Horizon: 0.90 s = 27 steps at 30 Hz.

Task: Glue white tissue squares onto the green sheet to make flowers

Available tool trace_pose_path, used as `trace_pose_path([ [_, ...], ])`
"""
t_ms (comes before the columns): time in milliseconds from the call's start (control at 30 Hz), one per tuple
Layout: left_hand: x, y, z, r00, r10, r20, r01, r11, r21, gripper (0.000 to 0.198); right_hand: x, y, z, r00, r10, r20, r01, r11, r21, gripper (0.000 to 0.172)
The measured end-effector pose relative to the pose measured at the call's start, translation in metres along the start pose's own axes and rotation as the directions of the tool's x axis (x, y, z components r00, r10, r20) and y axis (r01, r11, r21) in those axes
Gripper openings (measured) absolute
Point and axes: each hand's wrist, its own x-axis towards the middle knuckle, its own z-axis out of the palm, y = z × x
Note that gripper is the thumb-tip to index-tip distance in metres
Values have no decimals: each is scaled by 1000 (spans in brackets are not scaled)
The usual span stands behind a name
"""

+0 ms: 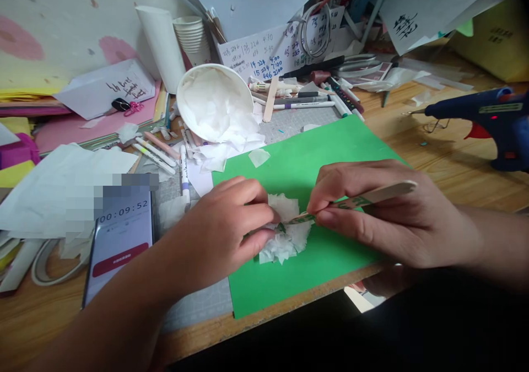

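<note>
On a green sheet of paper [330, 157] lies a ruffled cluster of white tissue paper [285, 248]. My left hand [231, 223] has its fingers curled in a pinch at the cluster's left side, on the tissue paper; the exact spot it grips is partly hidden. Between the thumb and fingers of my right hand [384, 217] is a flat wooden craft stick [380, 194] with green marks. Its tip reaches the middle of the cluster, close to my left fingertips. A loose tissue square [259, 157] rests near the sheet's upper left edge.
A tipped paper bowl [215, 77] spills tissue squares behind the sheet. Markers [306, 106] and another craft stick [271, 99] lie beyond. A phone showing a timer [119, 234] sits left; a blue glue gun [487, 118] stands right. The table edge [297, 300] runs in front.
</note>
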Motion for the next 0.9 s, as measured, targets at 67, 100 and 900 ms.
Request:
trace_pose_path([
  [67,0,-2,1,1000,-11,0,11,1000,-20,14,1,0,1,1000,-9,16,9,1000,11,10],
  [100,0,-2,2,1000,-14,-3,14,999,-29,13,1,1,1,999,-9,39,8,1000,6,11],
  [900,2,-3,1,998,-64,-11,63,995,-82,8,3,4,4,997,59,42,-60,998,25,10],
])
